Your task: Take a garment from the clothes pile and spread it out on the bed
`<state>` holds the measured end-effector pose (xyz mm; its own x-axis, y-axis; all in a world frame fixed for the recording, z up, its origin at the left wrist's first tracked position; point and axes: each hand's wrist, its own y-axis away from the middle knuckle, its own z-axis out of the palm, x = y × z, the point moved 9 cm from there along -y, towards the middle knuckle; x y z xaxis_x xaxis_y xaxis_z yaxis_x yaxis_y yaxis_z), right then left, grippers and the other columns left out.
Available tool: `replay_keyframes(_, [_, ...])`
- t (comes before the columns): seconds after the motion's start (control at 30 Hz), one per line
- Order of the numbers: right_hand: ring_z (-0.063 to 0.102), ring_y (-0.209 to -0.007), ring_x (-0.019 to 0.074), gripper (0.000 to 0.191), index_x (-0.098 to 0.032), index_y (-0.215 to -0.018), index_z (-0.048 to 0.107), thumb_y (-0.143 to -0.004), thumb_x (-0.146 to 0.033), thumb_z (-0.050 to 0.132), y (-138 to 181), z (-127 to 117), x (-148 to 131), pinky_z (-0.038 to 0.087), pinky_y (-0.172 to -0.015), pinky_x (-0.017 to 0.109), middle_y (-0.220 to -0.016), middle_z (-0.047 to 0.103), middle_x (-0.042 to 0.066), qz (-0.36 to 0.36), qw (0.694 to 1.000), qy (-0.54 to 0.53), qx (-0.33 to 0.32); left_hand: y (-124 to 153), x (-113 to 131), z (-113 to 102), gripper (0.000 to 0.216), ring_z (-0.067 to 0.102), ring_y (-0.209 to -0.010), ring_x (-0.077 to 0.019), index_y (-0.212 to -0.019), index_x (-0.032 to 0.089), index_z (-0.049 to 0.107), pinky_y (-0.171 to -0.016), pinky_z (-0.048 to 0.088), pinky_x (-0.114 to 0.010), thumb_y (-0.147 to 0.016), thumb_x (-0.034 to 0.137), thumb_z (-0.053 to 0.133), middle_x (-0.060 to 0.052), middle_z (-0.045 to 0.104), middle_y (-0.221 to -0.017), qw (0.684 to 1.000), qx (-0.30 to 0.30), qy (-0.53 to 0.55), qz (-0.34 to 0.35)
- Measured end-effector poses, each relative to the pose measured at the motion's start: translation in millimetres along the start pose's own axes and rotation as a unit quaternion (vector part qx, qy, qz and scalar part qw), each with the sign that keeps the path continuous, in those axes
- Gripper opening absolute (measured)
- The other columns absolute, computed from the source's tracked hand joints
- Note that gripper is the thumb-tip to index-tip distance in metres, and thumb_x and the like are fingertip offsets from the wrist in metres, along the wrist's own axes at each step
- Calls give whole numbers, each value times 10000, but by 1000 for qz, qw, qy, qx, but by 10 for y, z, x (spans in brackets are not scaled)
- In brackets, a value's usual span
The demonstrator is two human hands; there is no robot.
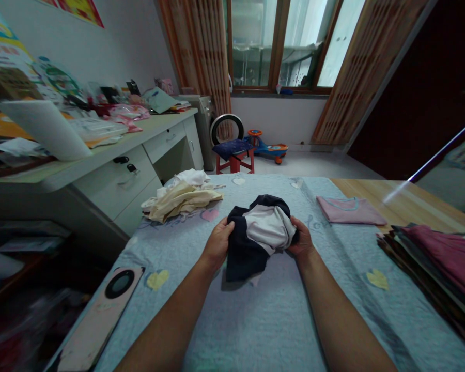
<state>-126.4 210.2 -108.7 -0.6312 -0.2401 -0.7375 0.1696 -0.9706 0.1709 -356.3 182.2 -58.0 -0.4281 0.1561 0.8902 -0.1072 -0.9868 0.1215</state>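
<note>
**Both hands hold a bunched dark-and-white garment over the bed**

Head view: The person's left hand (218, 242) and right hand (303, 238) each grip one side of a crumpled dark navy and white garment (261, 235), lifted just above the pale blue quilted bedspread (256, 320). Both hands are closed on the cloth, fingers curled into the fabric, with the thumbs lying on the near side. The garment sits in the middle of the bed, between the two hands. Bunched as it is, its upper part stretches across from hand to hand, left to right, with the white panel facing up and towards the camera. A dark flap hangs down from the left hand's side, pointing towards the person, its lower edge touching or nearly touching the bedspread; which of the two cannot be told.

On the far left of the bed lies a loose heap of cream and white clothes (182, 199), well apart from the hands. To the right, a folded pink garment (351, 210) lies flat near the bed's edge, and further right a stack of folded dark and magenta clothes (437, 268) rests on the bed. A phone (101, 315) lies at the near left corner of the bedspread. A cluttered desk (101, 160) stands along the left wall, and a red stool (235, 155) stands beyond the bed.
</note>
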Motion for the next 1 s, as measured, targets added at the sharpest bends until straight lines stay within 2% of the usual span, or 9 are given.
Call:
replay_keyframes(0.1, [743, -912, 278, 276, -238, -995, 709, -750, -365, 711, 44, 68, -17, 584, -885, 427, -870, 787, 29, 7, 1000, -8, -25, -40, 231, -129, 351, 738, -889, -212, -1087, 158, 684, -835, 594, -319, -781, 314, 753, -55, 777, -969, 999, 21, 36, 20])
replay_keyframes(0.3, [739, -910, 285, 570, -244, -1213, 650, -647, -208, 702, 93, 207, -119, 593, -819, 421, -983, 783, 30, -17, 998, 20, -60, -164, 382, -504, 225, 747, -824, -204, -1007, 143, 708, -784, 615, -304, -784, 155, 682, -58, 782, -925, 995, 81, 63, -10])
replay_keyframes(0.47, [729, -777, 237, 534, -226, -1204, 655, -675, -228, 729, 34, 90, -139, 584, -725, 364, -948, 780, 29, -24, 999, 44, -7, -378, 419, -627, 443, 722, -741, -174, -1098, 153, 659, -712, 596, -279, -670, 38, 654, -44, 760, -921, 997, 55, 17, -44])
replay_keyframes(0.57, [722, -857, 236, 487, -246, -1188, 660, -706, -270, 720, 1, -14, -239, 577, -800, 389, -994, 770, 19, -75, 996, 28, 35, -564, 529, -667, 508, 702, -746, -167, -1166, 177, 612, -740, 589, -306, -672, 69, 655, -36, 735, -945, 997, 72, -36, -2])
replay_keyframes(0.67, [702, -966, 245, 429, -259, -1150, 664, -727, -325, 682, -21, -145, -357, 552, -907, 427, -1009, 753, 17, -136, 988, 3, 75, -664, 691, -659, 587, 672, -1056, -189, -1262, 214, 541, -977, 526, -348, -696, 117, 659, -59, 677, -1164, 988, 91, -66, 109])
replay_keyframes(0.73, [692, -978, 240, 434, -255, -1129, 654, -703, -339, 677, -40, -232, -392, 540, -939, 428, -996, 741, 17, -162, 982, -4, 101, -603, 739, -675, 647, 583, -1229, -224, -1307, 229, 502, -1093, 441, -394, -693, 147, 688, -72, 611, -1280, 964, 137, -158, 167])
replay_keyframes(0.83, [690, -946, 232, 585, -266, -1238, 575, -675, -367, 698, -72, -318, -376, 542, -932, 433, -996, 719, 3, -172, 973, 50, 142, -354, 685, -582, 622, 508, -1298, -283, -1247, 212, 554, -1163, 348, -448, -650, 162, 725, -98, 558, -1319, 885, 199, -369, 200])
replay_keyframes(0.9, [681, -995, 249, 722, -274, -1354, 486, -681, -401, 714, -70, -325, -373, 533, -947, 457, -1075, 705, 21, -178, 956, 158, 174, -213, 482, -335, 539, 588, -1158, -271, -1259, 200, 563, -1097, 411, -457, -733, 215, 677, -93, 612, -1197, 854, 130, -471, 179])
replay_keyframes(1.0, [606, -1191, 308, 849, -231, -1422, 441, -658, -441, 746, -5, -223, -435, 459, -1056, 501, -1293, 637, 110, -213, 879, 368, 215, 9, 103, 44, 545, 618, -1066, -274, -1354, 200, 539, -1013, 464, -438, -824, 288, 624, -98, 655, -1106, 803, 16, -581, 133])
